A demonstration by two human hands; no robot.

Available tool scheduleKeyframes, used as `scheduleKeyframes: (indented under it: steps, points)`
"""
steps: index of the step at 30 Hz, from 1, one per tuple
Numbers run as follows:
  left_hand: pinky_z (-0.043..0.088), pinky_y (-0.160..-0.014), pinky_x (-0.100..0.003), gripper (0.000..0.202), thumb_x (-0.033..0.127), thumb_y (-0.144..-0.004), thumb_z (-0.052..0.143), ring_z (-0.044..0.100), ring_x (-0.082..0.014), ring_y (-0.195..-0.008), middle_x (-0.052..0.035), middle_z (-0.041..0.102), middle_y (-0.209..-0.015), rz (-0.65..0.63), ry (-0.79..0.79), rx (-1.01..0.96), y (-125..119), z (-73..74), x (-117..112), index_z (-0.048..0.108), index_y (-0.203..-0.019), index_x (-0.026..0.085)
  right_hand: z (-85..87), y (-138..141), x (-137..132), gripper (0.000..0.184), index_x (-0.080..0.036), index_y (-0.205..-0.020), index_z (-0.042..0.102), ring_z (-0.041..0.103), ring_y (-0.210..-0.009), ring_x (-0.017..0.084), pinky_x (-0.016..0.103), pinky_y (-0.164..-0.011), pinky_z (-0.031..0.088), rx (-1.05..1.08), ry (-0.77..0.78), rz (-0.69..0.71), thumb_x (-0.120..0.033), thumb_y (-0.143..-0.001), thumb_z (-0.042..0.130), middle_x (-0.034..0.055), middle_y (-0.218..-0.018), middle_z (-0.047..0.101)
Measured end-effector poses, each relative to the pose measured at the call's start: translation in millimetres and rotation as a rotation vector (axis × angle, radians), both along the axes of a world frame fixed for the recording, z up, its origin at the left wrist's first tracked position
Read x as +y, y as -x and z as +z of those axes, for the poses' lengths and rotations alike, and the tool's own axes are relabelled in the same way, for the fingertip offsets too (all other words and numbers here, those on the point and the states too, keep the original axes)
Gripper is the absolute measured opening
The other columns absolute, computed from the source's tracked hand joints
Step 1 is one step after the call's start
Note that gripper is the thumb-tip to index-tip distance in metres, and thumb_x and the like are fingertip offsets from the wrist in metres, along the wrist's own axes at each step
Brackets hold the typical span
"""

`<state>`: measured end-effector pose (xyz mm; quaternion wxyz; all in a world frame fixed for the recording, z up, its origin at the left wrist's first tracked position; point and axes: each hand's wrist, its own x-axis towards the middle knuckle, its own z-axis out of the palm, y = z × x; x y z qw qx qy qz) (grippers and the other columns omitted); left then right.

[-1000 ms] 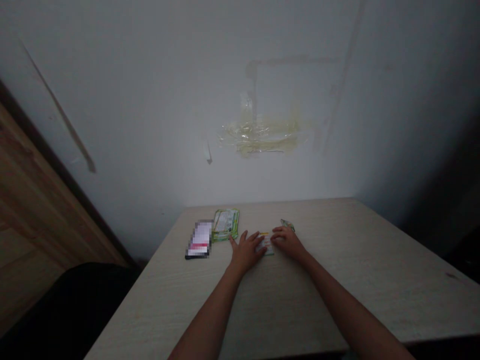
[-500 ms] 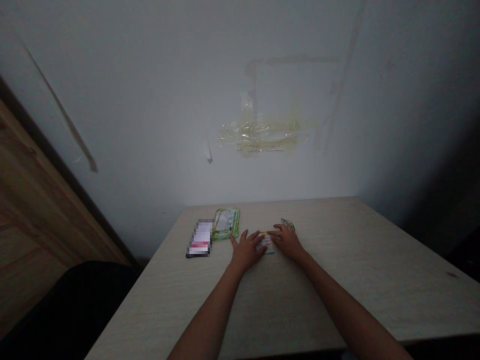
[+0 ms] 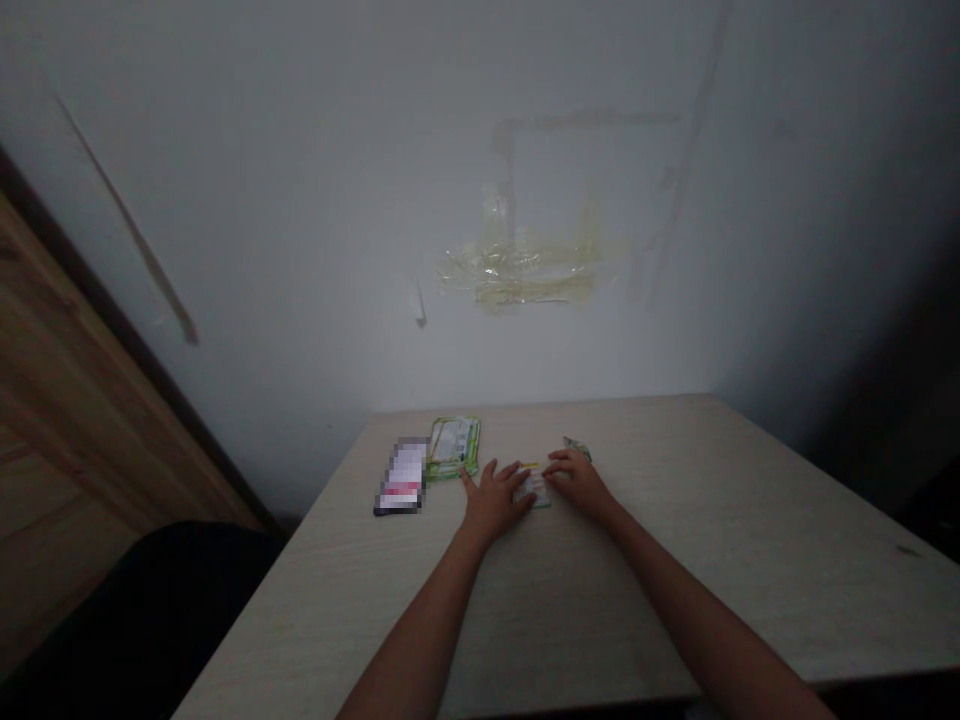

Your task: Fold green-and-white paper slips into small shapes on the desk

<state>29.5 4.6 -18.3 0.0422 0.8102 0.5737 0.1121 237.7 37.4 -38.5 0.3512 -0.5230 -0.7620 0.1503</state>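
A small printed packet (image 3: 537,488), pale with a yellow strip along its far edge, lies flat on the table. My left hand (image 3: 496,500) presses on its left side with the fingers spread. At the packet's right edge is my right hand (image 3: 579,482), palm down, its fingers bent and its fingertips at the edge; whether they pinch it is not clear. Just beyond the right hand lies a crumpled green-and-white piece (image 3: 577,448), partly hidden by that hand. Green-and-white printed packets (image 3: 454,446) lie in a pile beyond my left hand.
A phone (image 3: 403,478) with a blurred-out screen lies left of the pile. The pale wooden table (image 3: 675,500) meets a wall (image 3: 315,250) with clear tape (image 3: 517,270) stuck on it. A dark chair-like shape (image 3: 150,600) stands beside the table's left edge.
My right hand has shifted slightly to the right, its fingertips drawn back from the middle of the packet toward its edge. The left hand stays in place.
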Motion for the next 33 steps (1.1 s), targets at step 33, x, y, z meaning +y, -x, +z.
scheduleKeyframes:
  steps: [33]
  points:
    - [-0.007, -0.100, -0.081, 0.051, 0.066, -0.084, 0.043, 0.024, -0.0383, -0.140, 0.0065, 0.044, -0.147, -0.017, -0.009, -0.058, 0, -3.1, 2, 0.045, -0.133, 0.051, 2.9, -17, -9, 0.046, -0.021, -0.111, 0.069, 0.048, -0.124, 0.031, 0.049, -0.106, 0.035, -0.107, 0.059, 0.194, -0.032, -0.066, 0.076, 0.0141, -0.133, 0.052]
